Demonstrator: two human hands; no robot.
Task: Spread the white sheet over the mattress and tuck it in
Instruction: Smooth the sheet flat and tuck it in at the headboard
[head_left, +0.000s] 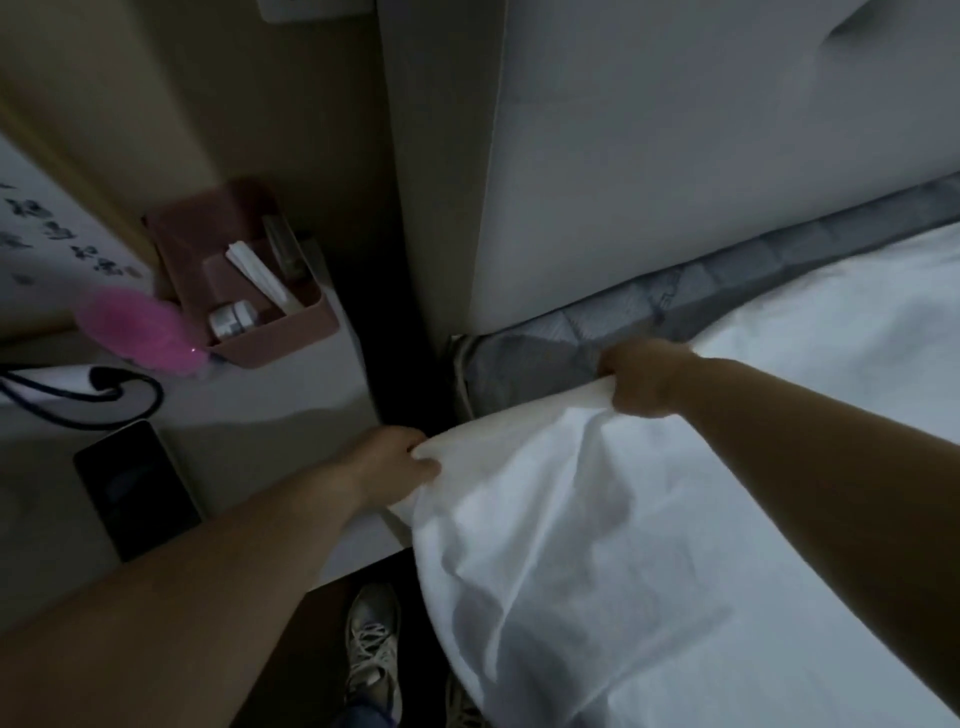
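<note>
Sheet partly spread, head corner not yet covered or tucked.

Head view: the white sheet (649, 519) covers most of the mattress (535, 358), whose grey corner is bare by the headboard (675, 156). The left hand (389, 462) and right hand (644, 376) each pinch the sheet's bunched edge, cloth gathered inside curled fingers.

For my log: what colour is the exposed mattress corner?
Grey, with a quilted pattern, on the mattress; head view.

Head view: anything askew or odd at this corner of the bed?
The white sheet is bunched at the corner, leaving the grey mattress bare along the headboard. Both the left hand and right hand grip its edge. Nothing spilled or damaged.
</note>
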